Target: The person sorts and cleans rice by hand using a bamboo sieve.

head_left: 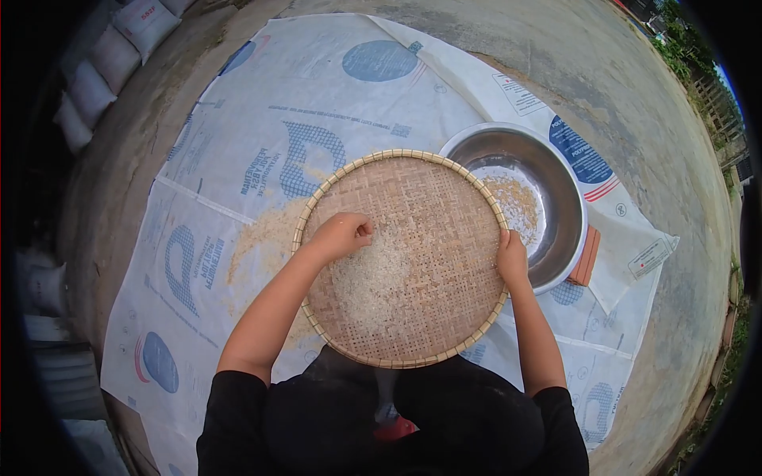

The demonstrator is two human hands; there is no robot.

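Note:
A round woven bamboo winnowing tray is held over my lap, with pale rice grains spread over its left and middle part. My right hand grips the tray's right rim, thumb on top and the other fingers mostly hidden. Above the rice, toward the tray's left side, my left hand has its fingers curled together in a pinch. Whatever is between those fingertips, if anything, is too small to see.
A wide metal basin with some brownish grain stands beyond the tray's right edge, beside red bricks. Husks lie scattered on the printed white sheet. Stuffed sacks line the far left.

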